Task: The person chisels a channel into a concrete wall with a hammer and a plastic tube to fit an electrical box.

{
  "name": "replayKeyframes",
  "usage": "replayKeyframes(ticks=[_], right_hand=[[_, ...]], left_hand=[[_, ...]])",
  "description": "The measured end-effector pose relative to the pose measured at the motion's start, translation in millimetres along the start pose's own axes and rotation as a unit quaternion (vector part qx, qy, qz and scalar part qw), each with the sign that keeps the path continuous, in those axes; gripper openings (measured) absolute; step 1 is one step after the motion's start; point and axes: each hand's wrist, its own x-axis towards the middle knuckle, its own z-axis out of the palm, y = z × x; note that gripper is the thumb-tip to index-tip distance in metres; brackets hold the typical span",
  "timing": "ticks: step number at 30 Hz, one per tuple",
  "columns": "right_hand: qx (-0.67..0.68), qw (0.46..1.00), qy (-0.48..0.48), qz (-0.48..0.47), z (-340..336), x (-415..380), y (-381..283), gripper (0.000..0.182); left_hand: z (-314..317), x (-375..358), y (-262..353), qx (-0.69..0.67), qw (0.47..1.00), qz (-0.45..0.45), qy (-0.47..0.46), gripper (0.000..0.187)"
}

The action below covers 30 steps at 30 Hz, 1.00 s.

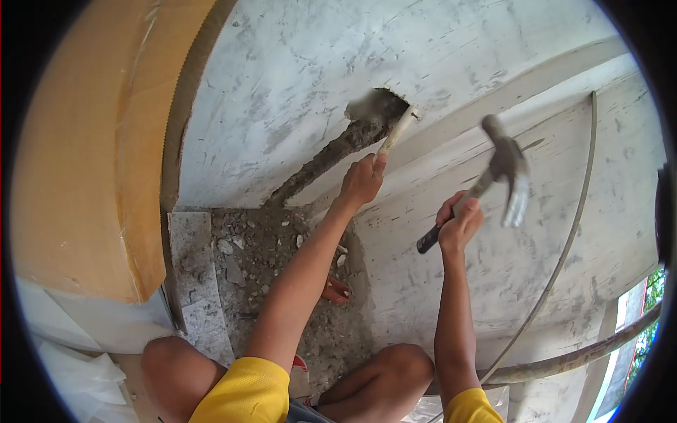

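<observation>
My left hand point(363, 182) is closed around a pale, rod-shaped chisel point(398, 134), whose far end shows at the right edge of a hole point(381, 106) in the plastered wall. A rough groove point(331, 156) runs from that hole down to the floor. To the right, my right hand point(460, 220) grips a claw hammer point(505, 161) by its handle. The hammer head is raised off to the right of the chisel, apart from it, and slightly blurred. Where the chisel's working edge meets the wall cannot be made out.
Rubble point(243, 247) and a reddish broken piece point(336, 290) lie on the floor below the groove. A cardboard sheet point(84, 155) stands at left. Along the right wall runs a thin cable point(575, 225), with a thicker pipe point(564, 368) at lower right.
</observation>
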Motion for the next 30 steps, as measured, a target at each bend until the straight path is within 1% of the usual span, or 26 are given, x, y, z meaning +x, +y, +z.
replayKeyframes(ticks=[1,2,3,5,6,7,8,10,12,13,14,15,16,17,18,19,20,21,22,24,25,28,30], right_hand=[[0.052,0.998,0.005,-0.019,0.9,0.6,-5.4,0.059],[0.053,0.998,0.007,-0.019,4.1,2.9,9.1,0.059],[-0.029,0.991,0.028,-0.13,7.7,5.2,34.0,0.056],[-0.161,0.979,-0.042,-0.122,7.2,10.6,47.7,0.047],[-0.198,0.972,-0.13,-0.009,11.0,14.3,42.6,0.041],[-0.2,0.972,-0.125,-0.012,12.0,11.0,34.4,0.041],[-0.189,0.972,-0.141,-0.022,15.0,3.4,25.1,0.039],[-0.169,0.971,-0.164,-0.045,29.9,2.8,4.0,0.037],[-0.133,0.976,-0.154,-0.082,28.9,-12.2,-18.2,0.036],[-0.107,0.984,-0.126,-0.062,31.3,-15.0,-27.2,0.045],[-0.106,0.985,-0.12,-0.062,29.1,-17.9,-28.0,0.045],[-0.057,0.995,-0.076,0.019,26.3,-21.0,-27.8,0.05],[-0.006,0.994,-0.033,0.101,25.0,-21.4,-31.2,0.055],[0.036,0.991,-0.015,0.129,18.8,-16.7,-36.3,0.051],[0.038,0.991,-0.01,0.131,15.0,-15.4,-37.2,0.051],[0.038,0.99,-0.011,0.137,10.7,-14.3,-37.6,0.049],[0.038,0.989,-0.011,0.142,7.3,-13.8,-37.7,0.047],[0.086,0.987,0.009,0.139,8.3,-16.2,-35.9,0.043],[0.088,0.986,0.015,0.14,7.4,-17.4,-35.4,0.043],[0.113,0.981,-0.015,0.156,4.9,-19.5,-34.4,0.041],[0.115,0.981,-0.012,0.158,2.8,-19.6,-32.8,0.041],[0.094,0.987,-0.003,0.13,0.4,-15.5,-29.4,0.04],[0.082,0.979,0.055,0.177,0.6,-17.1,-29.5,0.042]], left_hand=[[-0.4,-1.6,0.0,0.002,1.0,-0.002,-0.002,0.056],[-1.1,-1.0,1.2,-0.01,1.0,-0.004,-0.004,0.056],[-1.4,-2.5,5.0,-0.024,1.0,-0.006,-0.009,0.056],[0.3,-5.0,4.1,-0.002,1.0,-0.012,-0.012,0.057],[0.8,-2.7,3.1,0.022,1.0,-0.012,-0.001,0.058],[2.0,-4.0,3.2,0.023,0.999,-0.024,0.003,0.058],[3.7,-12.3,2.3,0.025,1.0,-0.018,0.002,0.058],[-2.5,-40.1,5.4,-0.027,0.997,-0.038,0.056,0.056],[-8.1,-77.5,7.8,-0.088,0.995,-0.049,0.017,0.054],[-2.9,-93.8,5.4,-0.085,0.995,-0.047,0.01,0.054],[1.8,-107.3,4.4,-0.112,0.993,-0.039,0.011,0.053],[4.2,-114.8,4.2,-0.139,0.99,-0.029,0.015,0.053],[0.2,-120.6,15.5,-0.134,0.99,-0.027,0.015,0.053],[-1.9,-128.2,27.2,-0.164,0.986,-0.014,0.001,0.052],[-1.8,-134.7,35.2,-0.194,0.981,-0.001,-0.015,0.051],[0.7,-138.5,37.6,-0.19,0.981,0.0,-0.021,0.051],[2.6,-140.3,40.7,-0.164,0.985,0.024,-0.055,0.053],[3.4,-141.9,42.9,-0.137,0.985,0.048,-0.09,0.055],[2.9,-144.2,43.9,-0.134,0.985,0.05,-0.096,0.055],[1.6,-151.2,43.8,-0.118,0.986,0.051,-0.105,0.054],[2.2,-154.9,42.4,-0.116,0.986,0.051,-0.108,0.054],[3.0,-152.2,32.4,-0.098,0.989,0.068,-0.093,0.052],[-2.4,-139.5,17.9,0.043,0.991,0.125,0.011,0.049]])
